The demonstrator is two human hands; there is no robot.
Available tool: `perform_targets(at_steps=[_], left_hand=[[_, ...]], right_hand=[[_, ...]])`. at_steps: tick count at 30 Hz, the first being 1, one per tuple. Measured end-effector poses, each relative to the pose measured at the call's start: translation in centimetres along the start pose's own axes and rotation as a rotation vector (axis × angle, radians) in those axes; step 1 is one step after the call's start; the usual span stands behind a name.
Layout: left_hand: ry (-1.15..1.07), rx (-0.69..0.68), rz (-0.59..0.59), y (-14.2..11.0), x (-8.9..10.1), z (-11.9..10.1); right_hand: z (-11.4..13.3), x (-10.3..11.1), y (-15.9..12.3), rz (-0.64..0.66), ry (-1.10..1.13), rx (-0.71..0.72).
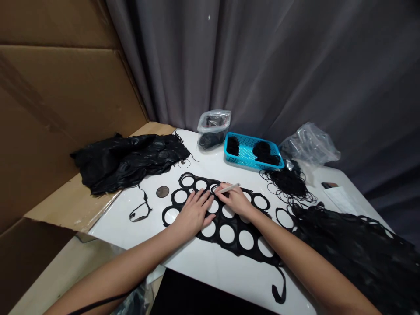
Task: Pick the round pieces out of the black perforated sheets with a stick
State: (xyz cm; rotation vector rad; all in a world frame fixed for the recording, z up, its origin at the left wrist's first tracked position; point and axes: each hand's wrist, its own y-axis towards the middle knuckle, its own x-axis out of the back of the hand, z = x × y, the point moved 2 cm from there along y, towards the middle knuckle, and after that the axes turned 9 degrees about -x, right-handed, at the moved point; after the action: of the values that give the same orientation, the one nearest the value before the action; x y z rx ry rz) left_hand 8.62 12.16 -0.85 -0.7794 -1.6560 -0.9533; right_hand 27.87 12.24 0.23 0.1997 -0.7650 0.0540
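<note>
A black rubber-like sheet (pixel 215 223) with rows of round holes lies flat on the white table (pixel 203 273). My left hand (pixel 193 214) rests on its left half, fingers spread and pressing it down. In my right hand (pixel 234 200) is a thin white pen-like tool (pixel 229 188), pinched between thumb and fingers. Its tip is at a hole in the sheet's upper row, just right of my left fingertips; the tip itself is hidden by my fingers. A dark round disc (pixel 162 191) lies on the table left of the sheet.
A blue basket (pixel 244 162) holding black rings stands at the back, beside a clear plastic tub (pixel 214 129). Loose black rings (pixel 288 183) and a pile of black sheets (pixel 348 245) lie right. More black sheets (pixel 131 157) lie left on cardboard, near a thin scrap strip (pixel 141 212).
</note>
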Motion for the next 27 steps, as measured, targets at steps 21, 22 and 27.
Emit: perform_targets(at_steps=[21, 22, 27], left_hand=[[0.0, 0.082, -0.14, -1.9, 1.4, 2.3], [0.012, 0.083, -0.125, -2.1, 1.5, 2.5], [0.036, 0.092, -0.059, -2.6, 1.1, 2.8]], right_hand=[[-0.8, 0.9, 4.2, -0.14, 0.104, -0.277], [0.0, -0.1, 4.0, -0.084, 0.152, -0.254], [2.2, -2.4, 3.4, 0.037, 0.177, -0.123]])
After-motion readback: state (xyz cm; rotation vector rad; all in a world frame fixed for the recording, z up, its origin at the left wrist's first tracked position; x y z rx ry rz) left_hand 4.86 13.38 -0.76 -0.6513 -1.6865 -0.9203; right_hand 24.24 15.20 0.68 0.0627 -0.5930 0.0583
